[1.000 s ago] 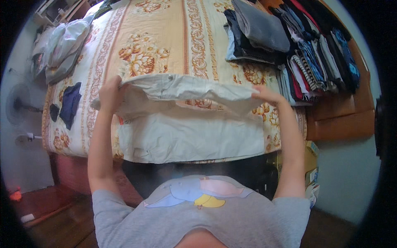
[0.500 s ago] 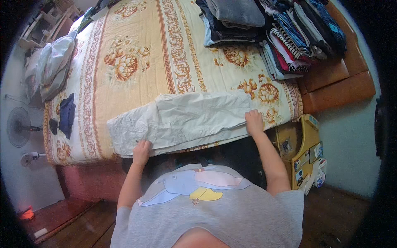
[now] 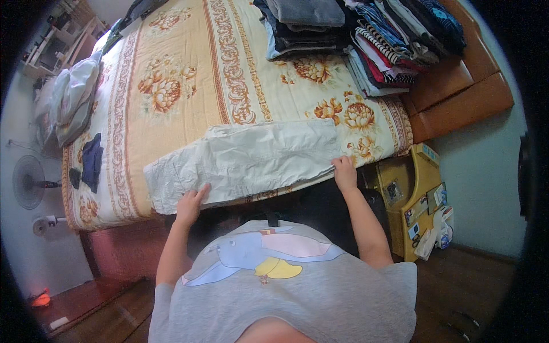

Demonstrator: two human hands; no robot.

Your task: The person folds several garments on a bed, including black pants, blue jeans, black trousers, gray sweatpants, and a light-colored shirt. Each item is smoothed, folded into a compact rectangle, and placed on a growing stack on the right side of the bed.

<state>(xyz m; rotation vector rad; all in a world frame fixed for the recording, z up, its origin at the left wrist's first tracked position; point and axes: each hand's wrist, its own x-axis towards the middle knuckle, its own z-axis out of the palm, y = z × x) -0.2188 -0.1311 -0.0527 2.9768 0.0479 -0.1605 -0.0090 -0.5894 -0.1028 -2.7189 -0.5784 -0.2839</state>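
A pair of white trousers (image 3: pixel 257 154), folded lengthwise, lies along the near edge of the bed, with creases running over the cloth. Its wider end is at my left and the narrower leg end at my right. My left hand (image 3: pixel 191 203) rests on the near edge of the wide end, fingers spread and flat. At the near corner of the leg end, my right hand (image 3: pixel 344 172) has its fingers closed on the cloth.
The bed has a flowered bedspread (image 3: pixel 166 86). Stacks of folded dark clothes (image 3: pixel 309 34) and mixed clothes (image 3: pixel 389 63) stand at the far right, by a brown headboard (image 3: pixel 463 108). A yellow bedside cabinet (image 3: pixel 420 188) is at right. Small dark garments (image 3: pixel 91 163) and a fan (image 3: pixel 30 182) are at left.
My left hand's fingers have gone from gripping the near edge to lying spread on it. The near edge of the trousers now lies more evenly against the bed. The view has shifted slightly.
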